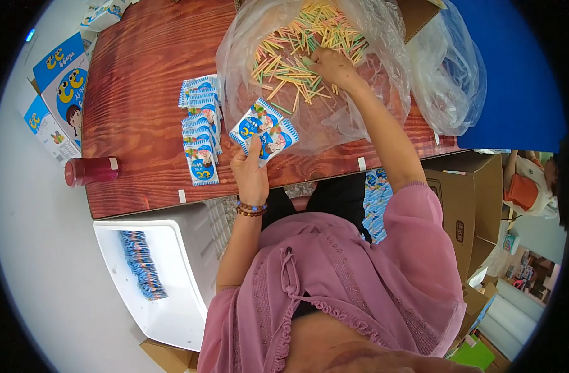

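My left hand (252, 174) is closed on a blue-and-white printed packet (264, 132), thumb on top, just over the table's near edge. Whether it is one packet or two overlapping ones I cannot tell. My right hand (335, 67) reaches into a large clear plastic bag (241, 59) spread open at the far side. Inside lies a loose heap of thin pastel sticks (284, 71) in yellow, pink and green. The right fingers are pinched together at the heap, on sticks partly hidden by the hand. Left of the bag, similar packets (200, 152) lie overlapped in a row.
The reddish wooden table (141, 74) carries a red-lidded jar (92, 171) at its left edge. Printed boxes (64, 93) stand beyond it. Below left, a white bin (179, 273) holds packed packets (141, 264). Cardboard boxes (464, 211) stand at my right, near a blue surface (514, 81).
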Demonstrator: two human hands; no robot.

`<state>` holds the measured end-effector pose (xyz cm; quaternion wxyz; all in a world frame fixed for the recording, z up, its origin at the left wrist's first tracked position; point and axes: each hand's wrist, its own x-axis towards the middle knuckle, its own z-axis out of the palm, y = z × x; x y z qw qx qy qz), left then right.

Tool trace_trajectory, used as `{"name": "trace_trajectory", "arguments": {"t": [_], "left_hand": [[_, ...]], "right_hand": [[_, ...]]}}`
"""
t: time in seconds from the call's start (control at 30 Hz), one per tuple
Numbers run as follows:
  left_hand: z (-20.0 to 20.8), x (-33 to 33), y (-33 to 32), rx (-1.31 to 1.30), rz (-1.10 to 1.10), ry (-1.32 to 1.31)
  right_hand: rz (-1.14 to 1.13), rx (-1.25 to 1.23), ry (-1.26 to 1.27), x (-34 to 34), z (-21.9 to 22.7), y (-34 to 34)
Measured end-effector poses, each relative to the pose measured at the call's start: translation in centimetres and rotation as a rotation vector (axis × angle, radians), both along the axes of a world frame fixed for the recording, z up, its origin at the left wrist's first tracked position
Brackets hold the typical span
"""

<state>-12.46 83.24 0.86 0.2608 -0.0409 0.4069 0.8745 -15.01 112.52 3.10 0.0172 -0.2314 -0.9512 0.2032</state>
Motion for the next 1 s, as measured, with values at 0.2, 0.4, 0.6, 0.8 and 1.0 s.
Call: {"name": "trace_trajectory", "arguments": {"t": [0.2, 0.4, 0.6, 0.8, 1.0], "left_hand": [[0.0, -0.2, 0.1, 0.000, -0.009, -0.002], [0.0, -0.1, 0.2, 0.011, -0.011, -0.018], [0.0, 0.0, 0.1, 0.011, -0.008, -0.030], [-0.2, 0.0, 0.0, 0.011, -0.014, -0.038], [0.1, -0.1, 0.1, -0.011, -0.022, -0.044]], "right_hand": [[0.085, -0.239, 0.148, 0.1, -1.3, -0.7], [0.168, 0.211, 0.098, 0.2, -1.3, -2.6], [0.084, 0.262, -0.068, -0.8, -0.7, -5.3], [0.199, 0.422, -0.051, -0.9, -1.6, -6.3], [0.258, 0.275, 0.012, 0.0, -2.4, -3.9]]}}
